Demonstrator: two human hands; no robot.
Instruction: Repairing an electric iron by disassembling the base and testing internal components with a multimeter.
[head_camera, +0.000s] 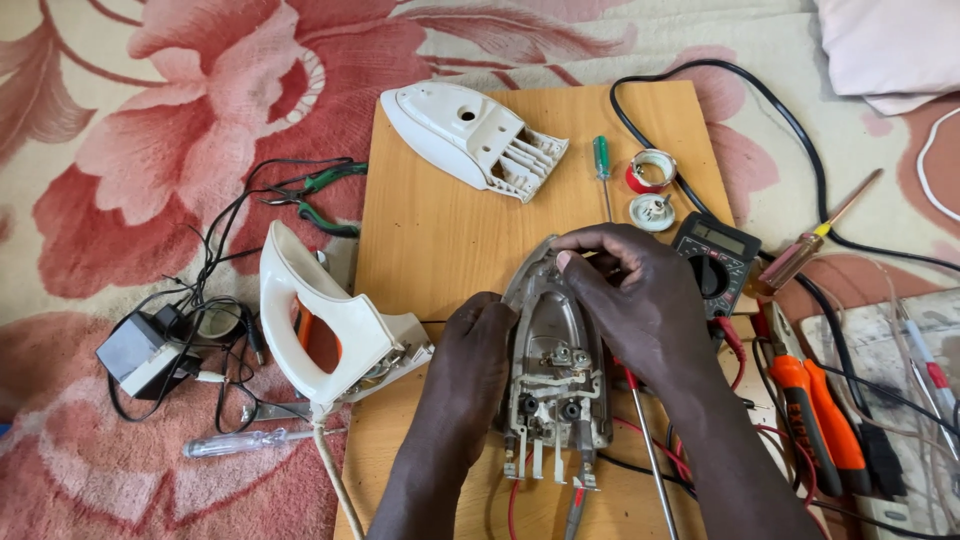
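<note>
- Left hand (470, 350): fingers curled against soleplate (555, 345) left edge, steadying it.
- Right hand (640, 300): fingers bent over soleplate tip.
- Black multimeter (715, 262) just right; red tape roll (650, 172) beyond.

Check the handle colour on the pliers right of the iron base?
Orange handles on the pliers, clearest in the head view, lying beside the multimeter.

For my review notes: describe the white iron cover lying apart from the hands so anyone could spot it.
Start at the wooden board on the flowered cloth. At its far end lies the white iron cover, pointed tip to the left. Unlike the white handle piece at the board's left edge, it is a shallow shell with a round hole and ribbed open end.
</note>
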